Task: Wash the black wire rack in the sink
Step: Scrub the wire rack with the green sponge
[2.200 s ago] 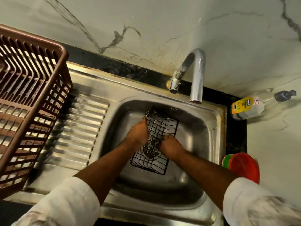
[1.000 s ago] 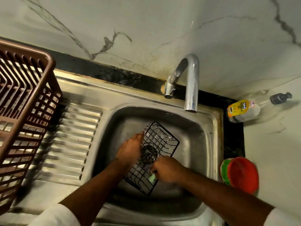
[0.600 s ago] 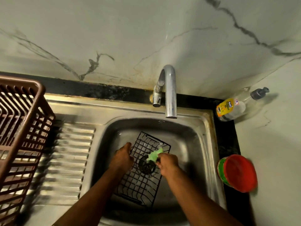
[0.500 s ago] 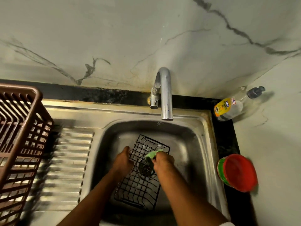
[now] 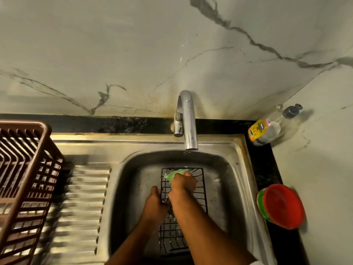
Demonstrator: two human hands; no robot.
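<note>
Black wire rack [image 5: 183, 203]: lying flat in the sink [image 5: 236, 169] basin, under my hands; light, stiff, likely slippery when wet.
Left hand [image 5: 153, 204]: fingers curled over its left rim, the best hold.
Right hand [image 5: 183, 183]: pinching a green scrubber [image 5: 172, 174] against the far wires.

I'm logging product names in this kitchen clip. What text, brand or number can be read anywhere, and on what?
Dish soap bottle, yellow label: print is there, too small and blurred to read.
Same bottle, small white tag with red marks: unreadable.
Red-lidded tub, green band on its side: no text legible.
Faucet, sink, brown basket: no text visible.
</note>
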